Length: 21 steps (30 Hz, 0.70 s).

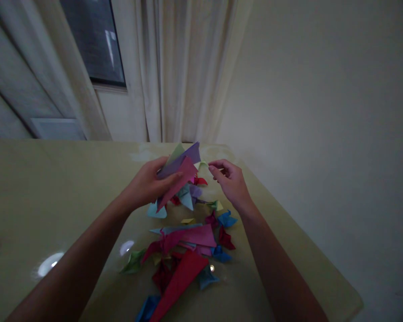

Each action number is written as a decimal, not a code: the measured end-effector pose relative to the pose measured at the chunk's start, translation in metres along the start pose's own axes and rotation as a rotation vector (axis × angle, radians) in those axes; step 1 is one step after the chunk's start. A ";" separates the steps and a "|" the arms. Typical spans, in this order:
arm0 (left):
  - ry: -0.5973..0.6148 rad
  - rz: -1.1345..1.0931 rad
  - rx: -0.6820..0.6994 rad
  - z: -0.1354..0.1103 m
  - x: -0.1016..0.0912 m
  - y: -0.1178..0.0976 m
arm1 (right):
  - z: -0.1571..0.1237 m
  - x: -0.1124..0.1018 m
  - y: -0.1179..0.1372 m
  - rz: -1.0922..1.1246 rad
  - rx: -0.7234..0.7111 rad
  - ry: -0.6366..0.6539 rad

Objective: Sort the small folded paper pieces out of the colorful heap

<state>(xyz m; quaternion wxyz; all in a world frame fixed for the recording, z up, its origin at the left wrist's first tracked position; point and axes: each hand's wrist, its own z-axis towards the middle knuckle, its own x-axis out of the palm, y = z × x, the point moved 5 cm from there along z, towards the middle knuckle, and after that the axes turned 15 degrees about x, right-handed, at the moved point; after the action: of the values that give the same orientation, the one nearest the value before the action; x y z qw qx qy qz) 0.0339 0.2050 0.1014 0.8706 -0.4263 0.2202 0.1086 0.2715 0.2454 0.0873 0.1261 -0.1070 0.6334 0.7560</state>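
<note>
My left hand (154, 181) is closed around several folded papers shaped like paper planes: a pink one (183, 176) in front, a purple one (190, 155) behind it and a pale green one (176, 152) at the back. Close by on the right, my right hand (230, 179) pinches the edge of a small pale green origami piece (202, 165) between thumb and fingers. Beneath both hands lie small origami figures, among them a light blue one (185, 196) and a red one (200, 180).
Nearer me on the glossy table (97, 174) lie a magenta folded paper (196, 235), a long red one (184, 279), a green origami figure (134, 261) and blue ones (227, 219). A wall (322, 134) borders the table's right side; curtains (188, 67) hang behind.
</note>
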 end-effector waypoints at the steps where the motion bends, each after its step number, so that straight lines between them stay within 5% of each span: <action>1: -0.019 -0.056 -0.028 0.000 0.000 0.002 | 0.001 -0.001 -0.002 -0.026 0.012 -0.011; 7: -0.059 -0.078 -0.056 0.001 -0.001 0.014 | 0.003 -0.006 -0.012 -0.246 0.076 -0.024; 11: 0.102 0.162 -0.225 -0.005 -0.013 0.034 | 0.000 -0.008 -0.025 -0.709 0.141 0.029; 15: 0.345 0.525 -0.317 -0.016 -0.023 0.058 | -0.009 -0.009 -0.046 -1.060 0.356 0.206; 18: 0.515 0.444 -0.270 -0.026 -0.009 0.067 | -0.014 0.001 -0.052 -1.010 0.441 0.353; 21: 0.549 0.236 -0.158 -0.029 0.018 0.063 | -0.015 0.020 -0.053 -0.787 0.420 0.401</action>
<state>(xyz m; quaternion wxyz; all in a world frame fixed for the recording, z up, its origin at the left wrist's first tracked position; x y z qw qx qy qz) 0.0173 0.2210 0.0333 0.7242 -0.4773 0.4862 0.1064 0.2698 0.2402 0.0291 0.2967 -0.4541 0.6955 0.4713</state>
